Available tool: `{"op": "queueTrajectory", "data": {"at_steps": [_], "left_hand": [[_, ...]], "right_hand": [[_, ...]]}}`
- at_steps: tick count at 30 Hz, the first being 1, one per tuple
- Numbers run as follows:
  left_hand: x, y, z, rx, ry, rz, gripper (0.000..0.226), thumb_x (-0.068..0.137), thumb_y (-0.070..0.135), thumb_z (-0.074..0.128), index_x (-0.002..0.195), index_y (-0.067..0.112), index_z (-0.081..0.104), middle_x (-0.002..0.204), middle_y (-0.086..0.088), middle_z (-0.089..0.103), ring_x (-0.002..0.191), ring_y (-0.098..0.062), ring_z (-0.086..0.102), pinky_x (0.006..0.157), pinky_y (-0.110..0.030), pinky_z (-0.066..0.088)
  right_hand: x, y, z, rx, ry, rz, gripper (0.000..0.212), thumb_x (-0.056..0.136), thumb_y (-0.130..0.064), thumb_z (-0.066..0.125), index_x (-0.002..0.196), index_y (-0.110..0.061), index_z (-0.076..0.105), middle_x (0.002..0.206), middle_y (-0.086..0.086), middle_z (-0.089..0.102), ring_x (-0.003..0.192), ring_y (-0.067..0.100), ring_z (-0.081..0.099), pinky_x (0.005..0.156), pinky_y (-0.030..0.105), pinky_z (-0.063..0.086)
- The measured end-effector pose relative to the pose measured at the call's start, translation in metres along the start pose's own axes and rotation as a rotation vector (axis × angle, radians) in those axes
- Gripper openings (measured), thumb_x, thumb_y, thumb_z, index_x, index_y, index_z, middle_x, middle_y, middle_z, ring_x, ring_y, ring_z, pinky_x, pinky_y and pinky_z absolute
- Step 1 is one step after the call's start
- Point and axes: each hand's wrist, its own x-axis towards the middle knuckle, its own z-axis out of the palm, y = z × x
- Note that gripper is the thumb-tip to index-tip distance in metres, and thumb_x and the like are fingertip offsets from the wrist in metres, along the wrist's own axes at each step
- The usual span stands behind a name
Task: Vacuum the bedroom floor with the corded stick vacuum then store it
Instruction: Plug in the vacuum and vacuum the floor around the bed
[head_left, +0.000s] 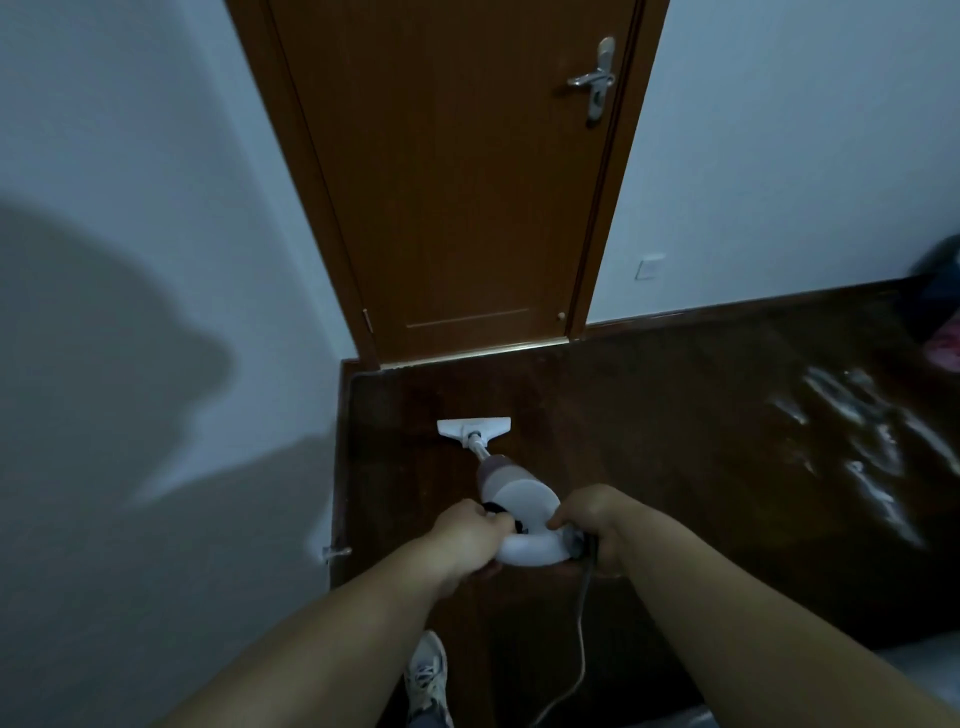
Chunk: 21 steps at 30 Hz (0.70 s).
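Two hands on the white stick vacuum (511, 493): left hand (470, 535) curled round the left side of the loop handle (524, 553), right hand (592, 525) gripping the right side, where the grey cord (582, 623) leaves the handle and trails down toward the bottom edge. Vacuum leans away from the person, tube running down to the flat white floor head (474, 429), which sits on the dark wood floor (675, 441) near the left wall (130, 260), short of the closed brown door (457, 171). Door has a metal lever handle (592, 78). White socket plate (649, 267) on the wall right of the door frame. One sneaker (427, 675) visible below the arms. Glare streaks on the floor at right.
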Motion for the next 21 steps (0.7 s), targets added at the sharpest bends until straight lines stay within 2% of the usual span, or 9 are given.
{"op": "queueTrajectory", "data": {"at_steps": [2,4,7,10,12,15,17,19,21], "left_hand": [[0.007,0.008,-0.008,0.022,0.032,0.01,0.035,0.095,0.03,0.052,0.126,0.015,0.05,0.114,-0.011,0.061,0.088,-0.019,0.063,0.068,-0.025,0.05],[0.016,0.017,-0.019,0.024,0.06,0.022,0.035,0.095,0.029,0.052,0.126,0.014,0.052,0.115,-0.013,0.062,0.091,-0.022,0.061,0.075,-0.03,0.049],[0.043,0.036,-0.039,0.027,0.085,0.031,0.033,0.095,0.027,0.054,0.124,0.012,0.054,0.11,-0.013,0.063,0.087,-0.023,0.06,0.073,-0.03,0.047],[0.082,0.057,-0.066,0.036,0.077,0.034,0.032,0.093,0.026,0.055,0.122,0.012,0.058,0.112,-0.013,0.064,0.101,-0.027,0.063,0.08,-0.034,0.05],[0.113,0.073,-0.09,0.051,0.053,0.044,0.031,0.093,0.027,0.056,0.119,0.012,0.061,0.111,-0.012,0.064,0.101,-0.024,0.062,0.086,-0.034,0.05],[0.151,0.096,-0.12,0.087,-0.016,0.072,0.03,0.094,0.029,0.053,0.117,0.013,0.062,0.109,-0.009,0.065,0.1,-0.021,0.062,0.09,-0.035,0.05],[0.177,0.113,-0.136,0.101,-0.056,0.09,0.03,0.094,0.031,0.051,0.118,0.015,0.063,0.11,-0.006,0.064,0.102,-0.019,0.061,0.093,-0.036,0.05],[0.204,0.13,-0.144,0.101,-0.085,0.092,0.028,0.094,0.031,0.052,0.115,0.017,0.064,0.108,-0.004,0.065,0.098,-0.018,0.062,0.085,-0.033,0.051],[0.22,0.142,-0.14,0.073,-0.105,0.085,0.023,0.092,0.029,0.055,0.108,0.016,0.064,0.1,-0.004,0.064,0.088,-0.018,0.062,0.068,-0.027,0.049]], "right_hand": [[0.005,-0.008,0.005,0.025,0.006,-0.027,0.041,0.089,-0.003,0.057,0.127,-0.009,0.041,0.103,0.019,0.046,0.083,0.033,0.057,0.041,0.031,0.054],[0.013,-0.019,0.012,0.057,0.01,-0.055,0.041,0.091,-0.001,0.053,0.13,-0.005,0.041,0.114,0.021,0.046,0.092,0.035,0.056,0.041,0.033,0.052],[0.033,-0.046,0.022,0.138,0.016,-0.07,0.04,0.092,0.002,0.05,0.13,-0.002,0.04,0.127,0.023,0.042,0.104,0.038,0.054,0.04,0.031,0.052],[0.057,-0.084,0.03,0.208,0.028,-0.078,0.041,0.091,0.003,0.051,0.13,0.0,0.04,0.122,0.023,0.041,0.099,0.039,0.053,0.043,0.035,0.054],[0.072,-0.118,0.035,0.217,0.049,-0.074,0.043,0.091,0.004,0.051,0.132,0.0,0.04,0.113,0.022,0.042,0.097,0.039,0.052,0.046,0.039,0.053],[0.084,-0.164,0.04,0.206,0.095,-0.051,0.046,0.09,0.004,0.052,0.134,0.0,0.039,0.109,0.021,0.042,0.092,0.037,0.052,0.038,0.033,0.051],[0.093,-0.193,0.042,0.205,0.134,-0.036,0.045,0.091,0.002,0.053,0.133,0.001,0.039,0.1,0.02,0.045,0.079,0.033,0.051,0.034,0.029,0.048],[0.102,-0.218,0.037,0.207,0.186,-0.036,0.042,0.092,0.0,0.051,0.132,0.002,0.041,0.094,0.019,0.046,0.075,0.031,0.05,0.038,0.03,0.047],[0.106,-0.234,0.029,0.183,0.252,-0.045,0.04,0.095,-0.001,0.048,0.134,0.005,0.04,0.095,0.02,0.049,0.073,0.031,0.05,0.044,0.035,0.044]]}}
